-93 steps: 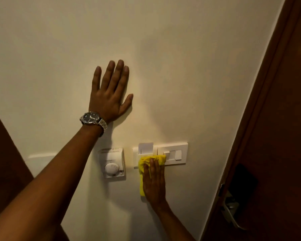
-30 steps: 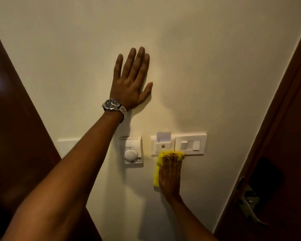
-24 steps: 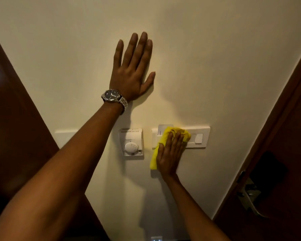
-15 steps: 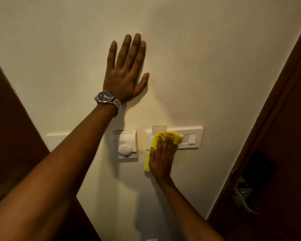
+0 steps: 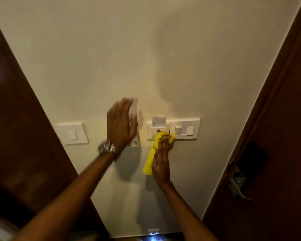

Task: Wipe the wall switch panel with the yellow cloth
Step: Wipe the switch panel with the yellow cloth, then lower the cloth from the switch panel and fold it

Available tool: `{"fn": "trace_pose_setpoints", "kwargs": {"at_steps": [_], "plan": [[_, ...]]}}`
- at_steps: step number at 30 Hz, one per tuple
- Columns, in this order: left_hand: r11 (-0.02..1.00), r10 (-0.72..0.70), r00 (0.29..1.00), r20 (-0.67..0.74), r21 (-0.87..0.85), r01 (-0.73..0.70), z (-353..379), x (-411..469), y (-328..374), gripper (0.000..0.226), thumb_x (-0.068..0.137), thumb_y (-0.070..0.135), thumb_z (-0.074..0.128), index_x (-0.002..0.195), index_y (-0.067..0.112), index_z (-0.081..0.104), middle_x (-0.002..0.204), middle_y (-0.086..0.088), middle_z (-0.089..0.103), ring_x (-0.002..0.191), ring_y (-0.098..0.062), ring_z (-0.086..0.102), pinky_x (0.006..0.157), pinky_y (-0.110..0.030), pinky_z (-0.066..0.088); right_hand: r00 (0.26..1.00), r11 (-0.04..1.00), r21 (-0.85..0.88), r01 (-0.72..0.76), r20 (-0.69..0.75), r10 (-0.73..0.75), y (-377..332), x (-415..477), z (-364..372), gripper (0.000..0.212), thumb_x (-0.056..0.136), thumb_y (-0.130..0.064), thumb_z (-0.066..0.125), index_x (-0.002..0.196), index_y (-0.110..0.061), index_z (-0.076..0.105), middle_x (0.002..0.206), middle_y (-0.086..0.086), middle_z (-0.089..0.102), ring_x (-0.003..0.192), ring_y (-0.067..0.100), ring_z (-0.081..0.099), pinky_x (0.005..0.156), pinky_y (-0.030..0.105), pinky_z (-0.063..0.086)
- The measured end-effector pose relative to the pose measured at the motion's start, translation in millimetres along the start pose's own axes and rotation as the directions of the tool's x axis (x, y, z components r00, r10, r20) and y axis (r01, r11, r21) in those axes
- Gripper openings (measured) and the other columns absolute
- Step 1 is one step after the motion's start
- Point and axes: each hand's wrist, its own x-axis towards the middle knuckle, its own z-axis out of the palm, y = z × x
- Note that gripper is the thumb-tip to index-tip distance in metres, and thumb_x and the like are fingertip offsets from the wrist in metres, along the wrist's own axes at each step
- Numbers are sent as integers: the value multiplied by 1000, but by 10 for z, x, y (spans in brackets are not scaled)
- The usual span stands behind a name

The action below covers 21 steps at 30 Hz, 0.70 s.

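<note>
The white wall switch panel has a card slot on its left half and rocker switches on its right. My right hand presses the yellow cloth flat against the wall. The cloth's bunched top end covers the panel's lower edge below the card slot, and its tail hangs down to the left of my palm. My left hand is blurred, fingers together and pointing up, and holds nothing. It is in front of the white thermostat, hiding most of it. A metal watch sits on that wrist.
A single white switch is on the wall to the left. Dark wooden panels flank the wall on both sides. The right one is a door with a metal lever handle. A small lit fitting sits at the wall's foot.
My left hand has come off its high spot on the wall and dropped down in front of the thermostat. My right hand slid the cloth down to the panel's lower edge.
</note>
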Motion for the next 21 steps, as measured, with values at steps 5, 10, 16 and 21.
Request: {"fn": "trace_pose_setpoints", "kwargs": {"at_steps": [5,10,16,21], "plan": [[539,-509,697,505,-445,715,-141,-1469,158,34,114,29,38,134,16,62,134,1,63,128,-19,57,114,-40,44,984,916,360,-174,36,173,-431,-321,-63,57,107,-28,28,159,-29,2,168,-3,5,154,15,10,124,41,16],[-348,-400,111,910,-263,900,-278,-1997,-89,65,102,58,24,147,20,50,151,-2,57,140,-20,53,121,-43,41,928,828,450,-333,314,203,-841,-738,380,54,107,-30,33,153,-38,4,164,-18,0,153,4,4,125,27,8],[-461,-430,-41,902,-180,869,-631,-2870,-571,53,105,59,26,135,27,55,124,2,73,110,-11,72,101,-33,57,724,774,310,-552,638,262,-1095,-1364,1301,50,109,-28,33,156,-23,15,164,-8,4,154,9,0,125,30,4],[-540,-479,-229,847,-78,838,-1036,-4287,-1230,69,79,45,84,140,31,56,137,-7,68,119,-29,71,89,-44,66,391,648,50,-760,831,395,-1071,-2040,2349,66,94,-71,33,139,-26,50,154,3,39,144,24,34,122,46,25]]}}
